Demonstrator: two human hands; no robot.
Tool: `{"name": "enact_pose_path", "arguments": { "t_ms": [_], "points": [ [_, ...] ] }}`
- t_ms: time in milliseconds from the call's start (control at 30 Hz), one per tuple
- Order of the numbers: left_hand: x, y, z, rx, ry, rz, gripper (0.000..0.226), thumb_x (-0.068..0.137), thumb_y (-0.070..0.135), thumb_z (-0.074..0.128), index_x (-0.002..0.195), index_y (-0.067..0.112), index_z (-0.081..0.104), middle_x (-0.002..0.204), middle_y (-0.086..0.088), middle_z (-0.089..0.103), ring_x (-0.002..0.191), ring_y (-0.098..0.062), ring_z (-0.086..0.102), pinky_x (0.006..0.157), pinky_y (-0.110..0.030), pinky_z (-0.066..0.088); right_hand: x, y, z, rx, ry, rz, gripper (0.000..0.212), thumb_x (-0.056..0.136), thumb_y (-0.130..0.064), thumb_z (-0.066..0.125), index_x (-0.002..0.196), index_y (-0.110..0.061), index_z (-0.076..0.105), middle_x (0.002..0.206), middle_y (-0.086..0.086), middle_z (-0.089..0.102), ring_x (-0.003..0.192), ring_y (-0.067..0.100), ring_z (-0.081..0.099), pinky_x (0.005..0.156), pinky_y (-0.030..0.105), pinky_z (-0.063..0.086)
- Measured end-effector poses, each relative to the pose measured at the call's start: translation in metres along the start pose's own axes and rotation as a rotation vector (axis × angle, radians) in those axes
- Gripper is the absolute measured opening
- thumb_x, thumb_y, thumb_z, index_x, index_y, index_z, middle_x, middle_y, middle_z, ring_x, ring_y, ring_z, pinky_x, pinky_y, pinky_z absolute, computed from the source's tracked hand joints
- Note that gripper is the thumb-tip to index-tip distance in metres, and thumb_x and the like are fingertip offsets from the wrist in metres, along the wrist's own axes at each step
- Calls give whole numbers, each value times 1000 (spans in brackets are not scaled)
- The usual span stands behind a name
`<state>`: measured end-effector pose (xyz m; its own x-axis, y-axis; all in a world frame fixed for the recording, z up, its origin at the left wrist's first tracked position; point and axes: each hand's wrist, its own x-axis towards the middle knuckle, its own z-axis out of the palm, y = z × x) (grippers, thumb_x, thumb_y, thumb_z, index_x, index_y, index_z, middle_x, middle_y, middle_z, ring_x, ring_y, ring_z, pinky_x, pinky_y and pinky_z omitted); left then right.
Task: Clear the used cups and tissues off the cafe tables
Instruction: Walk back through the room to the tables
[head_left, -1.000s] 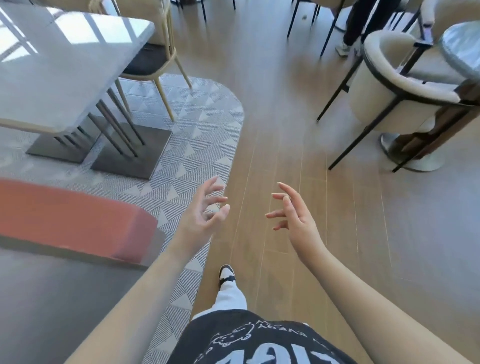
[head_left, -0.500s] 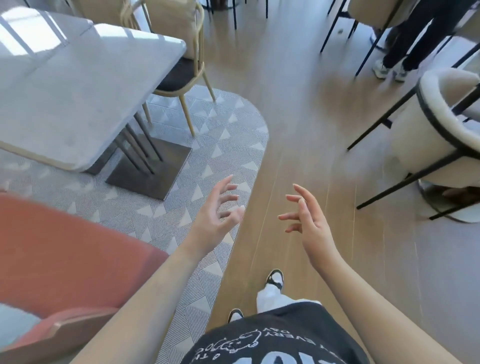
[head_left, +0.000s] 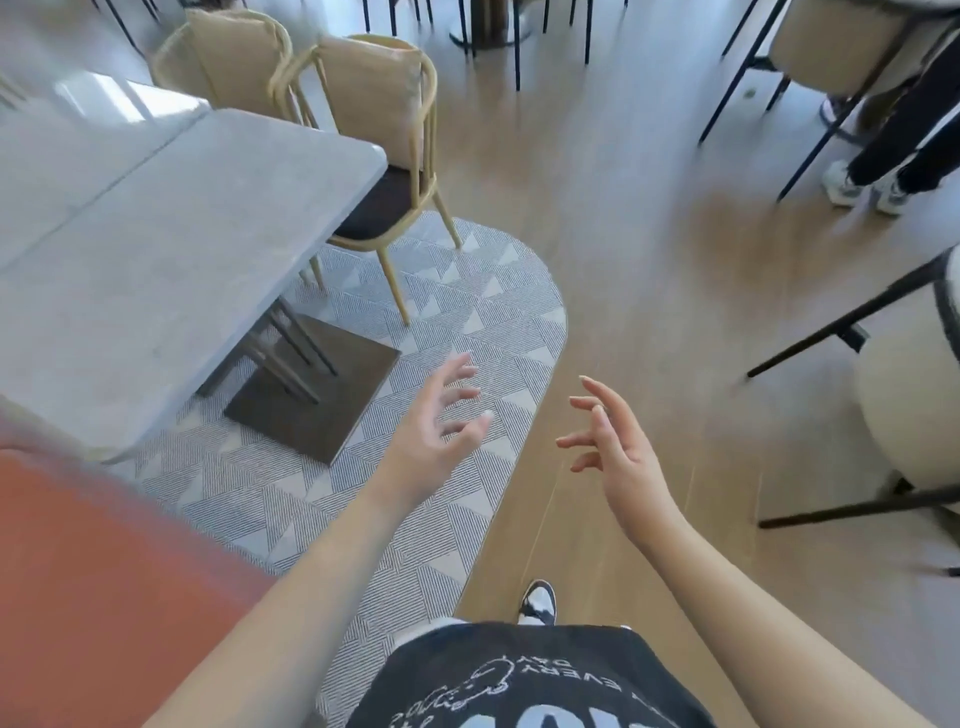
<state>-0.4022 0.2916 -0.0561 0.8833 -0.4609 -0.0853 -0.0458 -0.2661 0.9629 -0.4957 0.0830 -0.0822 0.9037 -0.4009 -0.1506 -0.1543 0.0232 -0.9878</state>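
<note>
My left hand (head_left: 436, 431) and my right hand (head_left: 613, 447) are both held out in front of me above the floor, fingers spread and loosely bent, holding nothing. A grey stone-topped cafe table (head_left: 156, 249) stands to my left on a dark square base (head_left: 317, 389). No cup or tissue shows on the part of its top that I see.
Two tan wicker chairs (head_left: 384, 135) stand at the table's far side on a grey patterned rug (head_left: 467, 322). An orange seat (head_left: 93, 587) is at my lower left. A cream armchair (head_left: 914, 395) with black legs is at the right. Another person's legs (head_left: 893, 156) stand at the upper right.
The view has swung and moved forward: the table and wicker chairs are nearer and more central, the cream armchair has slid to the right edge. Both hands stay empty in the same pose.
</note>
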Motion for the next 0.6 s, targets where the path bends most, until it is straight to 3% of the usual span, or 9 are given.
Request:
{"name": "enact_pose_path", "arguments": {
  "t_ms": [100,333,467,600],
  "points": [
    [37,12,2,-5,1,-4,63,87,57,64,144,53,38,137,30,51,131,-3,54,97,-28,56,44,-8,-4,23,2,3,35,106,-35,42,139,-34,52,122,-7,64,88,20,72,67,29,57],
    [130,10,-12,-25,13,-7,62,86,56,64,142,53,39,140,27,51,132,-4,54,99,-30,54,144,-19,2,9,-27,-7,32,104,-39,45,134,-43,54,120,-15,65,89,19,72,65,26,56],
    [195,0,-30,-58,26,-1,66,85,55,64,146,46,40,141,21,52,130,-3,55,93,-19,53,213,-25,14,-16,-29,-15,34,98,-46,46,130,-50,55,120,-15,65,89,20,72,66,28,57],
    [265,-5,-58,-76,4,-14,63,85,55,64,142,50,40,142,19,51,129,-1,55,93,-16,52,284,-36,35,-49,-29,-4,32,97,-49,47,127,-56,55,122,-13,65,90,19,72,67,31,56]
  ]
}}
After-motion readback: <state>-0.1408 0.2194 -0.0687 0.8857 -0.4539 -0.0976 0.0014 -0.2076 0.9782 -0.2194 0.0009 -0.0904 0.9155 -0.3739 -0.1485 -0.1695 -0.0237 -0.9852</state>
